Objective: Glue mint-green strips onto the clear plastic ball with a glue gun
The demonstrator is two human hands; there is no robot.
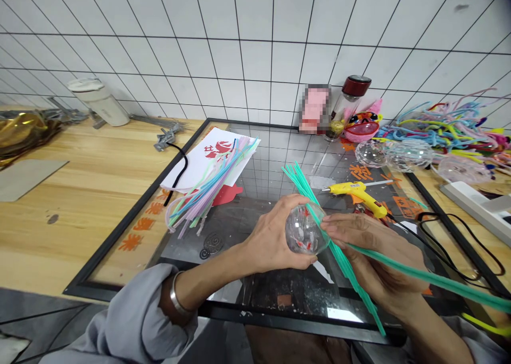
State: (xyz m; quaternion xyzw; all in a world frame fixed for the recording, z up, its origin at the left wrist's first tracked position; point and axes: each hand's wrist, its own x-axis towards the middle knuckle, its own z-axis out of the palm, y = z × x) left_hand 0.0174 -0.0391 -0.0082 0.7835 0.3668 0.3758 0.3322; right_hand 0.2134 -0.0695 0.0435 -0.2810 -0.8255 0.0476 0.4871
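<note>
My left hand [265, 239] is wrapped round a clear plastic ball [304, 231] with red and white bits showing in or through it. Against the ball's right side, my right hand [375, 249] pinches a green pipe cleaner [435, 281], whose long end runs off to the right. A bundle of green pipe cleaners [347, 271] lies slantwise on the glass-topped board [271, 156], passing behind the ball and fingers. My right fingertips hide the exact spot where the held strand meets the ball. To the right of the ball lies a yellow glue gun [361, 193].
Pastel pipe cleaners [207, 188] lie on white paper [187, 162] at left. Behind stand a jar with a dark red lid [356, 87], a pink decorated figure [361, 127] and a phone [315, 108]. Clear balls [409, 155], a power strip [479, 207] and black cable [443, 260] are right.
</note>
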